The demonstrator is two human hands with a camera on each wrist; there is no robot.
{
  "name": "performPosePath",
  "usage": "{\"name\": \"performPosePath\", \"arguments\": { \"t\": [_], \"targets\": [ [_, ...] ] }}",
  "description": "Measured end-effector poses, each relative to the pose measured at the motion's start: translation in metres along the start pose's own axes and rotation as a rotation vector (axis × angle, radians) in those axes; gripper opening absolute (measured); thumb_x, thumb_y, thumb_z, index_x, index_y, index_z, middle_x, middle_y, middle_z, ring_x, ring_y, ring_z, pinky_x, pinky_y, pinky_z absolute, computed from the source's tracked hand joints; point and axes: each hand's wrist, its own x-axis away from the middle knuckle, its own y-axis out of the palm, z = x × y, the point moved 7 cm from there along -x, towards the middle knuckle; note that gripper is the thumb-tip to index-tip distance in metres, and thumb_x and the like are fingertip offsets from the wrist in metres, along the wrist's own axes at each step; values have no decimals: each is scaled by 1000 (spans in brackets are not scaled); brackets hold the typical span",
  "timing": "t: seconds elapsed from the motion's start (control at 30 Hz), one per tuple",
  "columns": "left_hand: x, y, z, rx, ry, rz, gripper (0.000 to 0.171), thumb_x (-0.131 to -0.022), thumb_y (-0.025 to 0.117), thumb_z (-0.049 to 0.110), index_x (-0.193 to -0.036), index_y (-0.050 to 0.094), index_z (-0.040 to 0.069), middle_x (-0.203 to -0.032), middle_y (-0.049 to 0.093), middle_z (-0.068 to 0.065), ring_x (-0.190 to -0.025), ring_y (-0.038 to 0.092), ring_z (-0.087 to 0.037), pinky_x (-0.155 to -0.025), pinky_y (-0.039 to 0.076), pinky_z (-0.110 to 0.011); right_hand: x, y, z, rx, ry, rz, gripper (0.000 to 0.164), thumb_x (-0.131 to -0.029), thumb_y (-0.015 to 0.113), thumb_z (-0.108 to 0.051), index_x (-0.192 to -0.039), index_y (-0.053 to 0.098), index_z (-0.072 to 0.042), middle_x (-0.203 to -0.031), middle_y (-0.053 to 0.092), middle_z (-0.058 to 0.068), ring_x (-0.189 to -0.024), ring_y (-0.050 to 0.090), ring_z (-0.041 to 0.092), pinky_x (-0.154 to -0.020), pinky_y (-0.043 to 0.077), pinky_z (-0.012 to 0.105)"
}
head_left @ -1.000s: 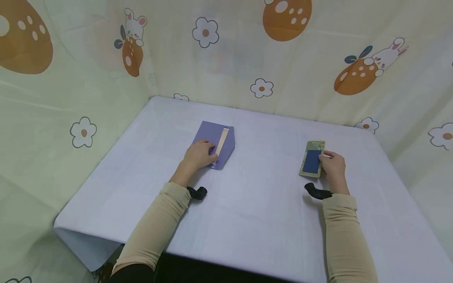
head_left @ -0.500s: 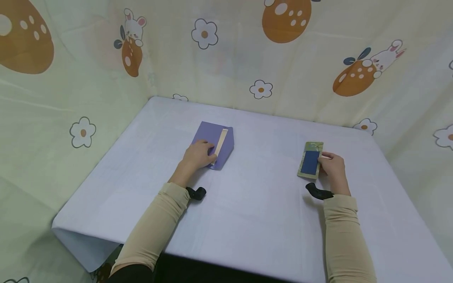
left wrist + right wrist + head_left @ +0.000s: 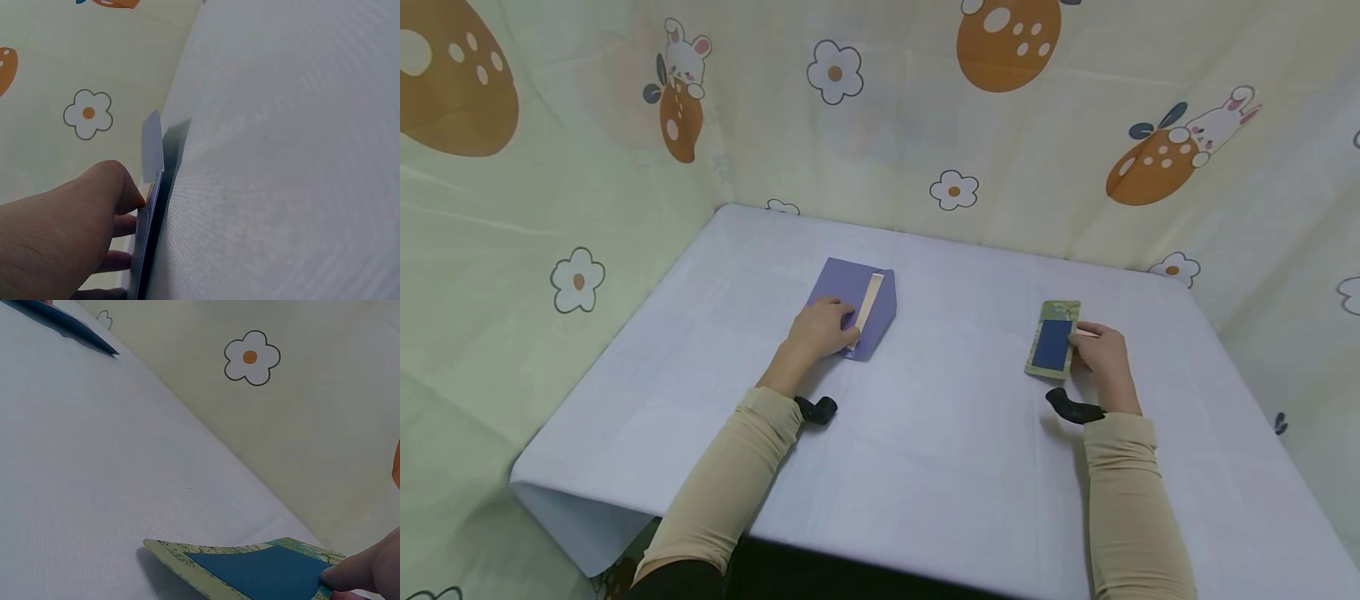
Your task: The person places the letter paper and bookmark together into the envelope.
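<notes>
A pale curtain [image 3: 880, 133] with printed flowers [image 3: 835, 72] stands behind the table [image 3: 947, 458], which wears a white cloth. I take the middle of this table as the clock's centre, its far edge being twelve. Two beige sleeves come in, the left one [image 3: 730, 475] from eight o'clock, the right one [image 3: 1135, 500] from four o'clock. The purple envelope [image 3: 881, 312] lies at eleven o'clock. Over it is the left hand [image 3: 820, 327]; its fingers are bent and a little apart, and together with the thumb they pinch the envelope. At two o'clock, well apart from the envelope, the right hand [image 3: 1103, 354] has thumb and fingers clamped on the three o'clock edge of a green card [image 3: 1051, 343] with a blue middle. The card is tilted and throws a shadow on the cloth; whether some edge touches the table, I cannot tell. A curved black piece sits at each wrist: at six o'clock from the left hand [image 3: 817, 410], at seven from the right [image 3: 1071, 407]. The cream strip [image 3: 870, 300] runs along the envelope from one o'clock towards seven, where the left thumb is.
</notes>
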Motion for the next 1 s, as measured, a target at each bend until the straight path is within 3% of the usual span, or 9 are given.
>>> {"name": "performPosePath", "arguments": {
  "t": [0.17, 0.47, 0.77, 1.0],
  "targets": [
    [0, 0, 0, 6, 1, -4, 54, -86, 53, 38, -135, 55, 16, -142, 48, -12, -133, 43, -31, -105, 41, -47, -4, 2, 2, -25, -6, 6, 55, -94, 49, -21, -146, 37, -6, -116, 55, 10, -72, 55, 0, -58, 49, 16],
    [-1, 1, 0, 15, 7, 11, 55, -85, 54, 38, -135, 55, 16, -142, 49, -12, -133, 43, -32, -104, 41, -48, -5, 5, 5, -83, 18, 35, 53, -94, 51, -17, -145, 39, -6, -107, 58, 6, -72, 56, 4, -55, 48, 17],
    [0, 2, 0, 21, 2, 15, 55, -85, 54, 38, -135, 55, 16, -142, 48, -13, -132, 44, -34, -102, 42, -51, -4, 12, 4, -77, 29, -20, 55, -96, 47, -21, -148, 33, -11, -120, 52, 7, -81, 55, 4, -57, 49, 14],
    [0, 1, 0, 19, 3, 14, 55, -84, 54, 38, -135, 55, 15, -142, 49, -13, -133, 43, -34, -103, 42, -51, -3, 14, 1, -89, 20, -19, 55, -96, 48, -21, -148, 34, -11, -118, 52, 6, -81, 55, 4, -62, 51, 15]
  ]
}}
